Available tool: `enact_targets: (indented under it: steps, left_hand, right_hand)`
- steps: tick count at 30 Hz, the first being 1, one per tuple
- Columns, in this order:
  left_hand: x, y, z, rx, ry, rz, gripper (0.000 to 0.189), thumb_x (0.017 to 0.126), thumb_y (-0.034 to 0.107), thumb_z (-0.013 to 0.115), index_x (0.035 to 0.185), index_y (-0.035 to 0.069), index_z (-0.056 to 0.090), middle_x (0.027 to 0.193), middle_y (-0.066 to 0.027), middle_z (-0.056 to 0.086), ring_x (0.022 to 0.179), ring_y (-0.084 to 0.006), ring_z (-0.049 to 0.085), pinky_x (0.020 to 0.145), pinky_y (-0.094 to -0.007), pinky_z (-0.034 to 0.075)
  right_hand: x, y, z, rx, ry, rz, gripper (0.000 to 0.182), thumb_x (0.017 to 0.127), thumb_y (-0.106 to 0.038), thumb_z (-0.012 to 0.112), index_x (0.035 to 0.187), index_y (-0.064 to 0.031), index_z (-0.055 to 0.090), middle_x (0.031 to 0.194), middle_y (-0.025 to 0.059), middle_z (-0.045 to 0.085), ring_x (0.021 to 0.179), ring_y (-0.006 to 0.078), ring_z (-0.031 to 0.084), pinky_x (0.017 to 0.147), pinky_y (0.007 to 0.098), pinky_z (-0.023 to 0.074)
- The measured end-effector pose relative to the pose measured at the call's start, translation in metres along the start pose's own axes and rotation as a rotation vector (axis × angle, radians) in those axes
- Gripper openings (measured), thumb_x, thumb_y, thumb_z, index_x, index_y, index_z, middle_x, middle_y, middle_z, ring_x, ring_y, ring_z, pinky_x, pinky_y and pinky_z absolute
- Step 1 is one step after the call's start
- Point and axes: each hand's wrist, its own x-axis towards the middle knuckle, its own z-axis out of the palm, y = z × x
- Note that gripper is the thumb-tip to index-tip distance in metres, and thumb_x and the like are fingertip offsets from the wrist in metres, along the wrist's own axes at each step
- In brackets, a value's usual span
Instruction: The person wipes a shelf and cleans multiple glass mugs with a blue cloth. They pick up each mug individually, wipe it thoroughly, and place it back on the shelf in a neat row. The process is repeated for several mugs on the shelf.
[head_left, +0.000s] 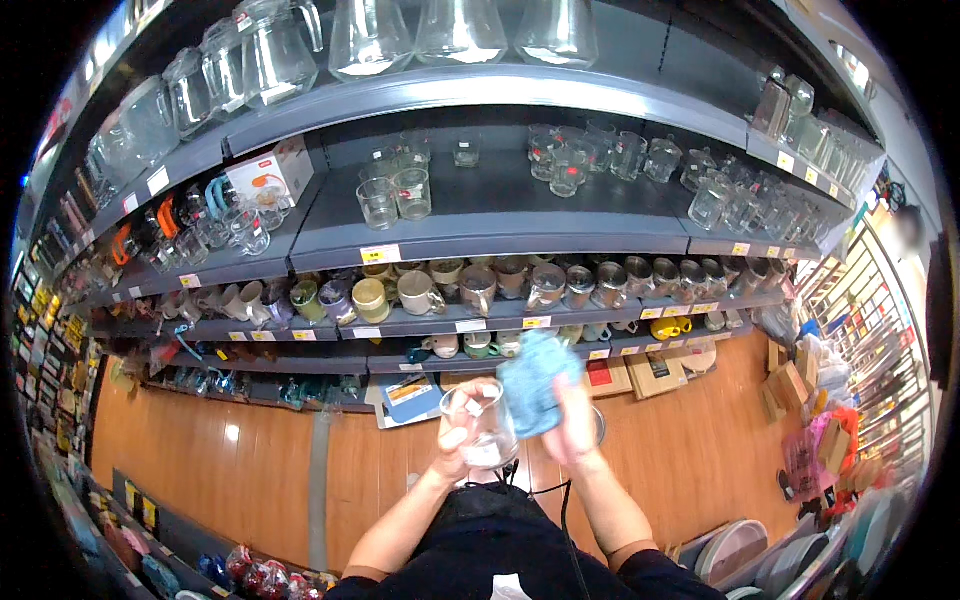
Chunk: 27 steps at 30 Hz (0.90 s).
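Note:
My left hand (454, 435) is closed around a clear drinking glass (491, 435) with a small white sticker on it. Just to the right, my right hand (573, 420) grips a light blue cloth (536, 382), blurred, its left edge close by the glass; whether the two touch I cannot tell. Both hands are in front of my body, above the wooden floor. Beyond them is a shelf row of mugs (416, 292), and above that, a shelf with clear glass tumblers (412, 193) standing in groups.
Large glass pitchers (371, 37) stand on the top shelf. Flat boxes (409, 396) lie low under the shelves. Cardboard boxes (787, 386) and bags stand on the floor at right. Plates (731, 551) fill a rack at lower right. A black cord (568, 525) hangs by my body.

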Motion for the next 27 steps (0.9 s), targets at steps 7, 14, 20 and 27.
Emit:
enact_targets:
  steps: [7, 14, 20, 27]
  left_hand:
    - [0.031, -0.008, 0.062, 0.619, 0.095, 0.65, 0.082, 0.064, 0.063, 0.07, 0.113, 0.002, 0.044, 0.125, -0.0215, 0.051, 0.129, -0.0343, 0.036, 0.109, -0.0504, 0.017]
    - [0.064, -0.001, 0.042, 1.277, -0.004, 0.914, 0.081, 0.061, 0.064, 0.071, 0.107, 0.0, 0.052, 0.105, -0.0138, 0.058, 0.093, -0.0292, 0.056, 0.092, -0.0454, 0.037]
    - [0.156, 0.022, 0.008, 1.191, 0.32, 0.473, 0.08, 0.062, 0.029, 0.081, 0.122, 0.003, 0.035, 0.11, -0.0171, 0.053, 0.101, -0.027, 0.054, 0.09, -0.0388, 0.044]
    - [0.358, 0.049, -0.002, 1.291, 0.453, 0.501, 0.08, 0.062, 0.031, 0.08, 0.121, 0.0, 0.034, 0.108, -0.0258, 0.06, 0.098, -0.0401, 0.06, 0.086, -0.0423, 0.047]
  right_hand:
    - [-0.006, 0.011, -0.005, 0.184, 0.079, 0.26, 0.035, 0.097, -0.027, 0.047, 0.122, -0.0021, 0.049, 0.12, 0.0077, 0.057, 0.106, 0.0188, 0.058, 0.09, 0.0337, 0.0486]
    - [-0.009, 0.005, -0.042, 0.223, 0.143, 0.409, 0.035, 0.096, -0.029, 0.047, 0.122, -0.0057, 0.051, 0.116, 0.0097, 0.059, 0.102, 0.0221, 0.061, 0.085, 0.0406, 0.0534]
    - [-0.021, -0.035, -0.079, 0.241, 0.209, 0.169, 0.042, 0.095, -0.031, 0.038, 0.126, -0.005, 0.049, 0.11, 0.0101, 0.062, 0.095, 0.0238, 0.062, 0.077, 0.0403, 0.052]
    - [-0.059, -0.055, -0.141, 0.228, 0.674, -0.172, 0.043, 0.097, -0.03, 0.032, 0.13, -0.0067, 0.047, 0.115, 0.0086, 0.06, 0.097, 0.0231, 0.059, 0.078, 0.0404, 0.0492]
